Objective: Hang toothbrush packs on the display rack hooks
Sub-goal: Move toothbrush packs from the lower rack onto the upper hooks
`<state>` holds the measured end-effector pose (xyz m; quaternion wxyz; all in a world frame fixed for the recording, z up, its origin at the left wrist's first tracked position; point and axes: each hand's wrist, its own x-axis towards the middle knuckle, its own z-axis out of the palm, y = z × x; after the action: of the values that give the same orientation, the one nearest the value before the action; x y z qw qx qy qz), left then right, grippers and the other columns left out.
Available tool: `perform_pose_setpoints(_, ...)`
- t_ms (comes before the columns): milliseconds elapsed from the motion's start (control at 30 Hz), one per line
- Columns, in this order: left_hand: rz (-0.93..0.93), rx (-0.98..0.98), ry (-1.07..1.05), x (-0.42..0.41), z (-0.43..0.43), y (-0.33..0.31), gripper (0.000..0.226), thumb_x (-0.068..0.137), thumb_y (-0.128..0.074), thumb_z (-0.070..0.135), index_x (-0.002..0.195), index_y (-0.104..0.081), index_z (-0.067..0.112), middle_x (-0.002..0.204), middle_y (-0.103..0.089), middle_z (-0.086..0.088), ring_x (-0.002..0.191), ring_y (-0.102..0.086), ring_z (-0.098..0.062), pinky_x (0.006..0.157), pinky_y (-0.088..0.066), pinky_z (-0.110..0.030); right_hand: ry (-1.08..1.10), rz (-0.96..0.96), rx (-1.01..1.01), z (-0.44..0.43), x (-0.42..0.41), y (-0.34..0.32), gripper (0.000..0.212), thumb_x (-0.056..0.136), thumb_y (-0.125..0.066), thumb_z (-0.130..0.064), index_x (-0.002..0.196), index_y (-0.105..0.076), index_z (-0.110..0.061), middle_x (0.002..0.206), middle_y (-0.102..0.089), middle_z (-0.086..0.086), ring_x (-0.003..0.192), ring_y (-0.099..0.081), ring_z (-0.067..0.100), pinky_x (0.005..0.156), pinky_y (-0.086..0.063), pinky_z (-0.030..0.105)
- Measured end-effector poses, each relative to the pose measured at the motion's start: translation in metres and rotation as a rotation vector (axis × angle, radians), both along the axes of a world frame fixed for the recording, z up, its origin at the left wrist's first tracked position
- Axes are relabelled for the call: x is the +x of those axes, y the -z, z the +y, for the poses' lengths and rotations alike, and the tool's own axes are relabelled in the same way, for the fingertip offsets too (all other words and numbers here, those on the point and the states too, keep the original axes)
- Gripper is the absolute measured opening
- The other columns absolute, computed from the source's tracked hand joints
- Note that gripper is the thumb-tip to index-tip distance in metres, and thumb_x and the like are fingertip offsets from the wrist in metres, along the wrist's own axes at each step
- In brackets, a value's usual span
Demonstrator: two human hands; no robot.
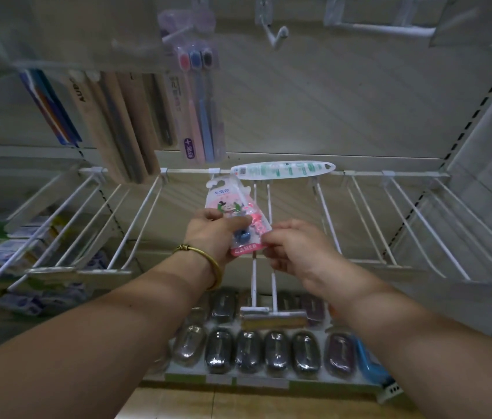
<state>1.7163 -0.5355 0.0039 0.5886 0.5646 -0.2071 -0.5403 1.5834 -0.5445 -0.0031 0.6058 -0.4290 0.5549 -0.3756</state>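
A pink children's toothbrush pack (226,201) with a cartoon card is held upright in front of the middle row of white wire hooks (261,267). My left hand (217,234) grips the pack across its lower half, a gold bangle on the wrist. My right hand (296,249) pinches the pack's lower right corner. A white and green toothbrush pack (284,170) lies flat across the rail at the back of the hooks. A three-brush pack (199,101) hangs on an upper hook.
Several bare double-wire hooks (368,219) stretch left and right of the pack. Brown and blue packs (117,122) hang at upper left. Dark wrapped cases (247,352) fill the shelf below. Boxed goods (2,240) sit at far left.
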Motion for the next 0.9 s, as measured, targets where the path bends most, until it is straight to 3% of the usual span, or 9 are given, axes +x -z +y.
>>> perform_pose_setpoints(100, -0.077, 0.011, 0.054, 0.006, -0.001, 0.000, 0.045, 0.073, -0.080, -0.007, 0.092, -0.050, 0.020, 0.108, -0.065, -0.013, 0.084, -0.071, -0.036, 0.071, -0.061, -0.048, 0.038, 0.142, -0.090, -0.011, -0.005, -0.002, 0.014, 0.091, -0.061, -0.003, 0.081, -0.061, -0.014, 0.077, -0.066, 0.008, 0.064, -0.061, 0.019, 0.057, -0.054, 0.030)
perform_pose_setpoints(167, -0.160, 0.008, 0.103, 0.009, -0.002, -0.001, 0.046, 0.073, -0.081, -0.005, 0.092, -0.050, 0.022, 0.110, -0.066, -0.012, 0.084, -0.072, -0.035, 0.073, -0.061, -0.047, 0.057, 0.267, -0.180, -0.020, -0.006, -0.002, 0.014, 0.092, -0.062, -0.008, 0.083, -0.060, -0.019, 0.080, -0.065, 0.001, 0.073, -0.064, 0.019, 0.076, -0.060, 0.040)
perform_pose_setpoints(267, -0.205, -0.009, 0.166, 0.016, -0.005, -0.005, 0.048, 0.074, -0.081, -0.004, 0.097, -0.048, 0.024, 0.109, -0.067, -0.011, 0.084, -0.073, -0.034, 0.073, -0.062, -0.046, 0.045, 0.393, -0.295, -0.035, -0.003, 0.001, 0.010, 0.090, -0.065, -0.011, 0.099, -0.063, -0.016, 0.090, -0.063, -0.004, 0.091, -0.064, 0.021, 0.092, -0.055, 0.043)
perform_pose_setpoints(400, -0.216, -0.017, 0.195, 0.024, -0.012, -0.009, 0.052, 0.072, -0.082, 0.000, 0.104, -0.049, 0.023, 0.103, -0.070, -0.008, 0.083, -0.074, -0.029, 0.070, -0.063, -0.041, 0.016, 0.607, -0.430, -0.051, -0.004, -0.003, 0.035, 0.093, -0.062, -0.012, 0.128, -0.060, -0.012, 0.118, -0.065, 0.003, 0.110, -0.061, 0.019, 0.095, -0.045, 0.027)
perform_pose_setpoints(500, -0.219, -0.031, 0.250, 0.026, -0.018, -0.010, 0.052, 0.070, -0.084, 0.001, 0.112, -0.057, 0.015, 0.102, -0.074, -0.008, 0.086, -0.075, -0.028, 0.076, -0.062, -0.043, -0.054, 0.784, -0.544, -0.063, -0.009, -0.006, 0.044, 0.095, -0.059, -0.013, 0.138, -0.053, -0.010, 0.139, -0.057, 0.008, 0.127, -0.053, 0.024, 0.101, -0.039, 0.027)
perform_pose_setpoints(733, -0.209, -0.063, 0.305, 0.031, -0.036, -0.015, 0.051, 0.067, -0.083, 0.005, 0.110, -0.060, 0.016, 0.107, -0.073, -0.012, 0.091, -0.074, -0.032, 0.078, -0.061, -0.046, -0.229, 1.397, -0.812, -0.113, -0.009, 0.008, 0.061, 0.091, -0.054, -0.005, 0.149, -0.036, -0.012, 0.152, -0.039, 0.014, 0.139, -0.035, 0.034, 0.112, -0.033, 0.041)
perform_pose_setpoints(900, -0.215, -0.105, 0.335, 0.040, -0.039, -0.018, 0.044, 0.074, -0.079, 0.001, 0.112, -0.061, 0.012, 0.100, -0.076, -0.011, 0.082, -0.076, -0.028, 0.062, -0.061, -0.035, -0.231, 1.630, -0.812, -0.139, -0.010, 0.010, 0.056, 0.095, -0.037, -0.006, 0.151, -0.031, -0.011, 0.150, -0.040, 0.014, 0.141, -0.032, 0.037, 0.115, -0.029, 0.043)
